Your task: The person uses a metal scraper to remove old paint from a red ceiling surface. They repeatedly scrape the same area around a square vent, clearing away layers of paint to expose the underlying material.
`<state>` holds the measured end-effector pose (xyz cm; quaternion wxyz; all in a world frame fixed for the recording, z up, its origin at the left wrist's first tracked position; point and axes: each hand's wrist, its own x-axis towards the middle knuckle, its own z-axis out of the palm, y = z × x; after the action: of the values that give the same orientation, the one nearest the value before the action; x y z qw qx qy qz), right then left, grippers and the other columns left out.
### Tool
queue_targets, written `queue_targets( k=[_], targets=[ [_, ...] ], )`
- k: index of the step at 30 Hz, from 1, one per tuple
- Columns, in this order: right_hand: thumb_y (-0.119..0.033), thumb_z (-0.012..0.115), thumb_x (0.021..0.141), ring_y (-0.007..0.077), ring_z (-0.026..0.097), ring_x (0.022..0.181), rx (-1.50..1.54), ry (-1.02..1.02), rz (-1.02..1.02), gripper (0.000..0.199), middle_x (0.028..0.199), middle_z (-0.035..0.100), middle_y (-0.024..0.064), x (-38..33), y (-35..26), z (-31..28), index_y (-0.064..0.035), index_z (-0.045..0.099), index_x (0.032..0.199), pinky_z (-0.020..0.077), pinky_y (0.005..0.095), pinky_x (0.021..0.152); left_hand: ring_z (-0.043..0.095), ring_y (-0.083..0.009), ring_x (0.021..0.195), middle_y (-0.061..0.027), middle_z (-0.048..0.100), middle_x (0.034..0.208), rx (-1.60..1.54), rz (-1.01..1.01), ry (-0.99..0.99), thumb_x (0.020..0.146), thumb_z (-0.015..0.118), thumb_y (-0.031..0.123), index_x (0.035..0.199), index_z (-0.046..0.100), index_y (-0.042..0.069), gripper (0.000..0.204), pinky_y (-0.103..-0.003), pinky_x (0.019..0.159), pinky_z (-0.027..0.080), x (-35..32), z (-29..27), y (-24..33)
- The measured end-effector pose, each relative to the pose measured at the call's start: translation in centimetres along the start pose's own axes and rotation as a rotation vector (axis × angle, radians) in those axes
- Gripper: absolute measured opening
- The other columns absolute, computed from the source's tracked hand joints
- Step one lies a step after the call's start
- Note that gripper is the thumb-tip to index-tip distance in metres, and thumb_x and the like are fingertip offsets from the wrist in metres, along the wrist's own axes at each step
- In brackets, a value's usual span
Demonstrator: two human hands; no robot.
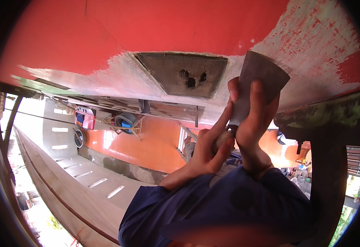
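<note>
Scraping step: both hands, left hand (206, 150) and right hand (252, 119), grip scraper (259, 80); blade beyond fingertips meets red hull (147, 29); next stroke needs firm pressure.

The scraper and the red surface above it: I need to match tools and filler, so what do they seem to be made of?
Scraper blade: looks like dull grey metal, flat, thin and matt. Its handle, gripped by the left hand, looks brownish, maybe wood. Red surface: glossy red paint over a pale, chalky layer where scraped; the exposed patch shows a woven texture, possibly fibreglass.
</note>
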<state>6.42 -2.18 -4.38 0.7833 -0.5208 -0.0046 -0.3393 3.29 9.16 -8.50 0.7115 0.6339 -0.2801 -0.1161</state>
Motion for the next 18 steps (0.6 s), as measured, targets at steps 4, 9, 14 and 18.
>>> queue_targets(
  k=[4, 9, 14, 18],
  targets=[
    [-0.017, 0.049, 0.095, 0.0147, 0.054, 0.064, 0.041, -0.03, -0.042, 0.019, 0.076, 0.057, 0.0078, 0.3, 0.0, 0.1, 0.0002, 0.048, 0.1, 0.0415, 0.028, 0.058, 0.05, -0.0091, 0.055, -0.0036, 0.053, 0.06, 0.014, 0.05, 0.013, 0.088, 0.047, 0.023, 0.145, 0.019, -0.013, 0.073, -0.024, 0.053, 0.035, 0.1, 0.0, 0.0],
    [-0.022, 0.049, 0.096, 0.0132, 0.056, 0.07, -0.062, -0.063, -0.037, 0.025, 0.084, 0.062, 0.0093, -0.4, 0.7, -0.8, 0.0006, 0.049, 0.107, 0.0435, 0.0264, 0.063, 0.051, -0.0091, 0.056, -0.0062, 0.057, 0.065, -0.067, 0.005, 0.048, 0.089, 0.048, 0.011, 0.147, 0.023, -0.008, 0.066, -0.022, 0.057, 0.038, -0.4, -0.4, -0.7],
    [-0.037, 0.035, 0.1, 0.0229, 0.061, 0.092, -0.336, -0.063, -0.408, 0.048, 0.11, 0.057, 0.0212, 0.3, 1.9, -4.3, 0.0038, 0.041, 0.125, 0.0502, 0.0323, 0.074, 0.048, -0.009, 0.054, -0.0036, 0.053, 0.062, -0.149, -0.007, -0.013, 0.091, 0.048, 0.016, 0.147, 0.021, -0.008, 0.066, -0.024, 0.055, 0.038, -1.5, 0.3, -1.6],
    [-0.043, 0.049, 0.094, 0.0311, 0.051, 0.114, -0.676, 0.243, -1.019, 0.054, 0.127, 0.045, 0.0224, 2.8, 3.1, -7.6, -0.0033, 0.04, 0.129, 0.0465, 0.0431, 0.09, 0.046, -0.0089, 0.053, -0.0026, 0.05, 0.061, -0.137, 0.023, -0.012, 0.093, 0.048, 0.017, 0.147, 0.02, -0.008, 0.066, -0.023, 0.054, 0.037, -1.8, 0.9, -1.9]
  ],
)
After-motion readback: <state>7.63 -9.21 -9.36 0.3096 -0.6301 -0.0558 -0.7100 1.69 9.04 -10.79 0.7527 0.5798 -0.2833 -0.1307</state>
